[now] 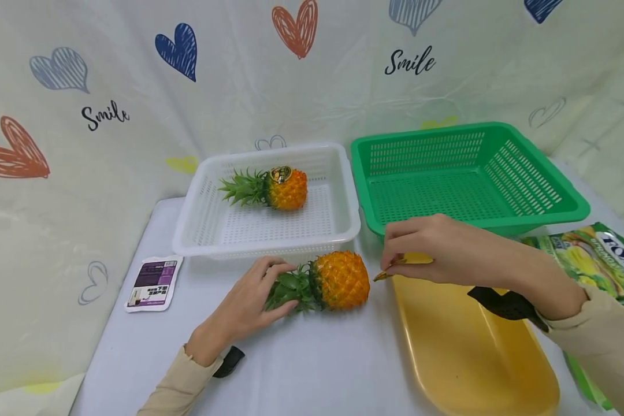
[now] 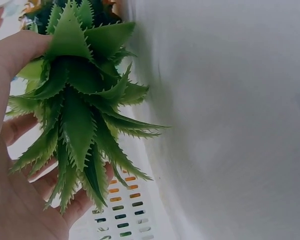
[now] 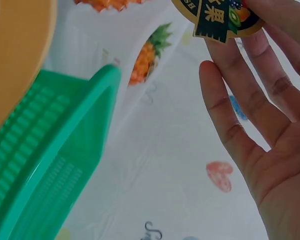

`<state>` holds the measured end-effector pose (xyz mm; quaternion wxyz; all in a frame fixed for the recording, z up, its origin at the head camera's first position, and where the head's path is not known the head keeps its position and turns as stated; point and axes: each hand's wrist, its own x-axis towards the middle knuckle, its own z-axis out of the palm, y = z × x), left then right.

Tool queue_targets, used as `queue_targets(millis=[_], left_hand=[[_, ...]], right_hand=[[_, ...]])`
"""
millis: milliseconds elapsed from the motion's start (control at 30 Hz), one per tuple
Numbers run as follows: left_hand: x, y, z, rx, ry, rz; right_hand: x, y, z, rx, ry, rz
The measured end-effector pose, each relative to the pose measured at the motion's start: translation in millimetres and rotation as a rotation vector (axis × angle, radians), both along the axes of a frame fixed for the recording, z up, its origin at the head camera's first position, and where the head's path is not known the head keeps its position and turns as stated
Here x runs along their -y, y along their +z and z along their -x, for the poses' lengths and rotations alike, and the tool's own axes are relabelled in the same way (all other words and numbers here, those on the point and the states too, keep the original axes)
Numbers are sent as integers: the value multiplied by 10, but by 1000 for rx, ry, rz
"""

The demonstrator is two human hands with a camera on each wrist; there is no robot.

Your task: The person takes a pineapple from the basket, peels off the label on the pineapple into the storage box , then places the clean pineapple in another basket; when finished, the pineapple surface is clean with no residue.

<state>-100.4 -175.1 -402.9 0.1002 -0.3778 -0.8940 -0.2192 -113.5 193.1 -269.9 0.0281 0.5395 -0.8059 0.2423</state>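
Observation:
A pineapple (image 1: pixel 341 281) with an orange body lies on its side on the white tabletop, its green leafy crown pointing left. My left hand (image 1: pixel 244 300) grips that crown; in the left wrist view its thumb is on one side of the spiky leaves (image 2: pixel 77 120) and its fingers are on the other. To the right of the fruit, my right hand (image 1: pixel 442 248) pinches a small sticker (image 3: pixel 215 19), black and gold with printed fruit, between thumb and index finger. The other fingers of that hand extend loosely.
Behind, a white basket (image 1: pixel 265 249) holds a second pineapple (image 1: pixel 290 193) bearing a similar sticker. Beside it stands a green basket (image 1: pixel 470 130). A yellow tray (image 1: pixel 463 346) lies under my right forearm, with a green food bag (image 1: pixel 598 254) farther right. A purple-and-white packet (image 1: pixel 154 284) rests at left.

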Motion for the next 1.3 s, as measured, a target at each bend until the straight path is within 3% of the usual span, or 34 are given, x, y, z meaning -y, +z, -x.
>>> queue_targets(millis=[267, 500, 667, 867, 1300], left_hand=[[-3, -2, -9, 19, 1, -6], [5, -29, -5, -6, -5, -14], [9, -34, -1, -7, -14, -19], [1, -10, 9, -6, -17, -14], [2, -26, -5, -20, -14, -16]], right_hand=[[-332, -175, -38, 14, -102, -53], [-490, -448, 1, 167, -81, -137], [-486, -609, 19, 297, -71, -177], [-428, -764, 31, 321, -44, -174], [-326, -923, 38, 409, -129, -281]])
